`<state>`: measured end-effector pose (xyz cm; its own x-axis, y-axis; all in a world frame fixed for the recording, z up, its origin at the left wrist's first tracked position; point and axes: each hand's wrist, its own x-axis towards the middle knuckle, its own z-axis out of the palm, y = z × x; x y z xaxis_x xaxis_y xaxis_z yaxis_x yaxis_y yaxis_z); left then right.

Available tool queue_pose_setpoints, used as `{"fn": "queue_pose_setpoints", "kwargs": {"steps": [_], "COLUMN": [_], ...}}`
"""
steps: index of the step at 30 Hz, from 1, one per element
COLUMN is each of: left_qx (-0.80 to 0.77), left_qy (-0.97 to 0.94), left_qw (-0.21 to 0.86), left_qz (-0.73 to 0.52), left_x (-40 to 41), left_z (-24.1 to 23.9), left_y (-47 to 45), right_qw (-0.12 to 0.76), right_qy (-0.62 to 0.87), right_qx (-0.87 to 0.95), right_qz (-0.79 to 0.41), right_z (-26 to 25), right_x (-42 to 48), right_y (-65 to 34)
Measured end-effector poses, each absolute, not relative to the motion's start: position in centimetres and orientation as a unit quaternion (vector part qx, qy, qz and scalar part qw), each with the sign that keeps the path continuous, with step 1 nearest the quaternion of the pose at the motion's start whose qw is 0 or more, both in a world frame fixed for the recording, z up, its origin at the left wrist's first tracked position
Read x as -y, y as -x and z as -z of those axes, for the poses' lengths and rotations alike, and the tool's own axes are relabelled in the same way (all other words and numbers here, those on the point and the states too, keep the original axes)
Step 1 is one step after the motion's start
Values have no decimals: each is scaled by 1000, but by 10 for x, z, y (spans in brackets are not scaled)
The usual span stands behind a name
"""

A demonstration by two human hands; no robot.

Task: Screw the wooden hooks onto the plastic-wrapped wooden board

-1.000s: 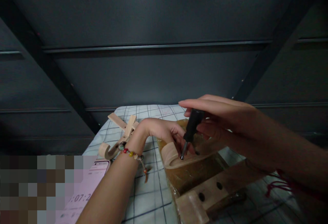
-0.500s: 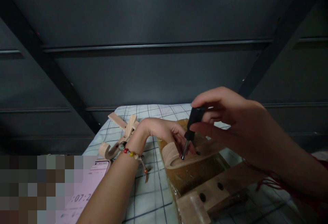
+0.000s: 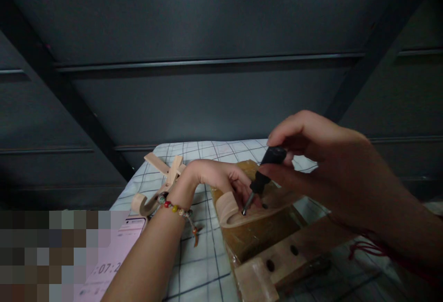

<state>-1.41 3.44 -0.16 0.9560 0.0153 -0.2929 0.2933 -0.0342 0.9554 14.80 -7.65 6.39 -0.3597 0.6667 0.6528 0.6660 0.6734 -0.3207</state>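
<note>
A black-handled screwdriver [image 3: 272,158] is pinched between the thumb and fingers of my right hand [image 3: 321,154]. It leans to the right, with its metal tip at a hole near the curved end of a wooden hook piece [image 3: 226,210]. My left hand [image 3: 230,180] is bent down over that piece, its curled fingers gripping it close to the tip; some fingertips are hidden. Nearer me, a second wooden hook piece [image 3: 282,260] with two dark holes lies beneath my right forearm. Both pieces rest on a brown block wrapped in clear plastic [image 3: 256,237].
More wooden pieces [image 3: 169,177], one with a curled end, lie left of my left wrist. A phone [image 3: 110,256] showing a timer is at the lower left, beside a pixelated area. A checked cloth [image 3: 200,265] covers the table. A dark panelled wall [image 3: 214,99] stands behind.
The screwdriver's handle has tipped to the right, and my right hand has shifted slightly right with it. Its tip stays at the hole. My left hand holds the same place.
</note>
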Motion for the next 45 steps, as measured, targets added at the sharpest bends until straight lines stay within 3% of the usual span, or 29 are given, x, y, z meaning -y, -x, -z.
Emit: {"fn": "queue_pose_setpoints", "kwargs": {"steps": [6, 12, 21, 28, 32, 41, 45], "left_qx": [-95, -105, -119, -126, -122, -114, -115], "left_qy": [-716, -715, -697, -705, -707, -700, -703], "left_qw": [683, 683, 701, 690, 689, 698, 694], "left_qz": [108, 105, 96, 101, 103, 101, 106], "left_x": [-38, -36, -33, -34, -35, -34, -33], "left_z": [3, 0, 1, 0, 2, 1, 0], "left_y": [12, 14, 17, 14, 14, 16, 16], "right_qw": [407, 353, 345, 376, 414, 330, 358], "right_qy": [326, 329, 352, 377, 366, 318, 330], "right_qx": [853, 875, 865, 846, 832, 887, 871], "right_qz": [1, 42, 98, 32, 53, 59, 63], "right_z": [-66, -70, -72, -68, -64, -69, -71], "right_x": [84, 86, 79, 80, 80, 75, 75], "right_y": [-141, -146, -155, -149, -144, -161, -158]}}
